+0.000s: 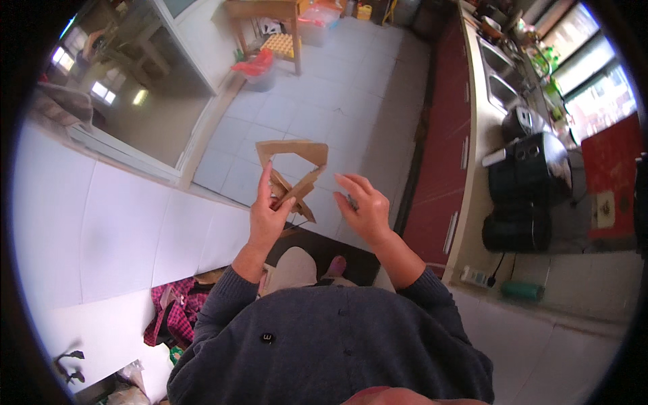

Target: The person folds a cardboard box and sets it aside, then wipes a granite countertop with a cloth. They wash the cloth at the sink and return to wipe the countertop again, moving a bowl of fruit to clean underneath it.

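Observation:
Folded brown cardboard strips [293, 147] form a loose frame whose ends cross near the bottom. My left hand [267, 212] pinches the crossing between thumb and fingers, its index finger extended along the left side. To the right, apart from the cardboard, my right hand [368, 205] hovers with thumb and fingers spread. A small greyish patch shows between them, too blurred to identify. The cardboard is held in the air above the tiled floor [349, 121].
Dark red cabinets [438, 167] run along the right under a counter with a double sink [501, 91] and a black appliance [529, 169]. A wooden table [263, 10] stands ahead, near a plastic tub with a red bag [258, 68]. A glazed partition [152, 96] is left.

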